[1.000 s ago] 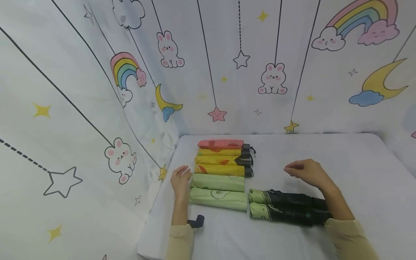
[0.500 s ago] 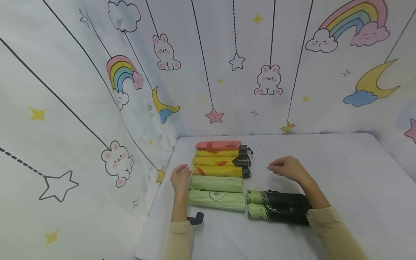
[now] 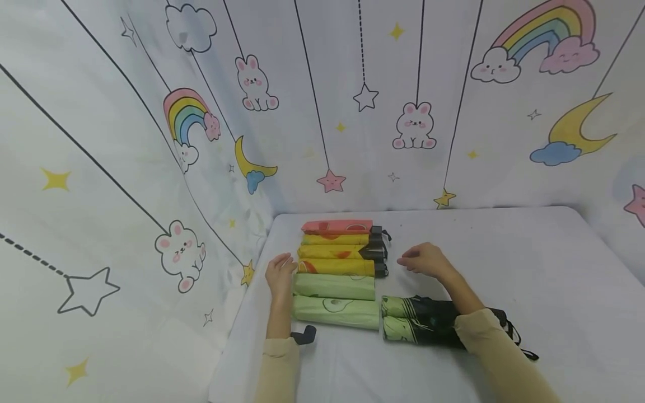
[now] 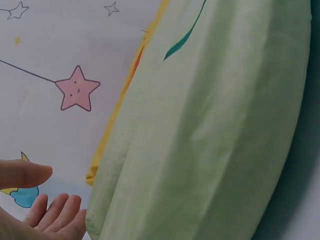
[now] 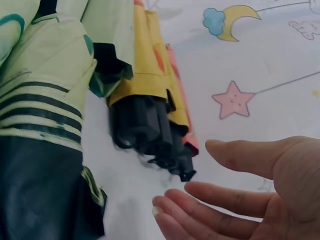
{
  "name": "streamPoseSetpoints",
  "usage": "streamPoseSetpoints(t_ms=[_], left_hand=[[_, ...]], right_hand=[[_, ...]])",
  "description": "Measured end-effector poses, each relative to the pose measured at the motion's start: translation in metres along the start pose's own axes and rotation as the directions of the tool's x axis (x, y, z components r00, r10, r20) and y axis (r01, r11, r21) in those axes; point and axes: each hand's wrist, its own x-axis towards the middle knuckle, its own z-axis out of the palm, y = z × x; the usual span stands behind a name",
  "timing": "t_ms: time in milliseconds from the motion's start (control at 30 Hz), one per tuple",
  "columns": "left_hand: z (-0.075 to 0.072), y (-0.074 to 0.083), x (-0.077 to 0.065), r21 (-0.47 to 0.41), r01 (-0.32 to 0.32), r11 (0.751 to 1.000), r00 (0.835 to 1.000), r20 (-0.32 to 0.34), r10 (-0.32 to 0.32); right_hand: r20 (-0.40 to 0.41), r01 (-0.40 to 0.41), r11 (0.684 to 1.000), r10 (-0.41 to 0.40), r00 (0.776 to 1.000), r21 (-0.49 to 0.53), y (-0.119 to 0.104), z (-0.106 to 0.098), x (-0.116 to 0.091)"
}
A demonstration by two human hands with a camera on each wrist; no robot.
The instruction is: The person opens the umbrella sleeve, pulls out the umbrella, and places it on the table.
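Folded umbrellas lie in a row on the white table. A red one (image 3: 337, 226) is farthest back, followed by several yellow ones (image 3: 336, 267) with black handles (image 5: 140, 122). Nearer lie two light green sleeves (image 3: 335, 312) with an avocado print. To their right are two green-and-black folded bundles (image 3: 435, 322) with black straps. My left hand (image 3: 280, 275) is at the left ends of the row, holding nothing, fingers relaxed beside a green sleeve (image 4: 200, 140). My right hand (image 3: 423, 259) hovers right of the yellow umbrellas' handles, thumb and fingers apart and nothing between them.
A small dark object (image 3: 304, 334) shows beside the left wrist. White cloth walls with printed rabbits, stars and rainbows stand behind the table (image 3: 554, 268) and along its left side. My right forearm passes over the green-and-black bundles.
My right hand has moved left, closer to the yellow umbrellas' handles, and its sleeve now uncovers the straps of the green-and-black bundles. The left hand stays nearly still.
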Motion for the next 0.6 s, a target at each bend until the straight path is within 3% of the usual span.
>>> streamPoseSetpoints(t_ms=[133, 600], left_hand=[[0.002, -0.001, 0.002, 0.005, -0.003, 1.000, 1.000, -0.018, 0.003], [0.014, -0.009, 0.011, 0.037, -0.012, 0.999, 0.998, -0.054, 0.014]], right_hand=[[0.025, -0.033, 0.999, 0.033, 0.999, 0.004, -0.004, 0.010, 0.007], [0.093, -0.035, 0.999, 0.037, 0.995, -0.027, -0.010, 0.040, 0.023]])
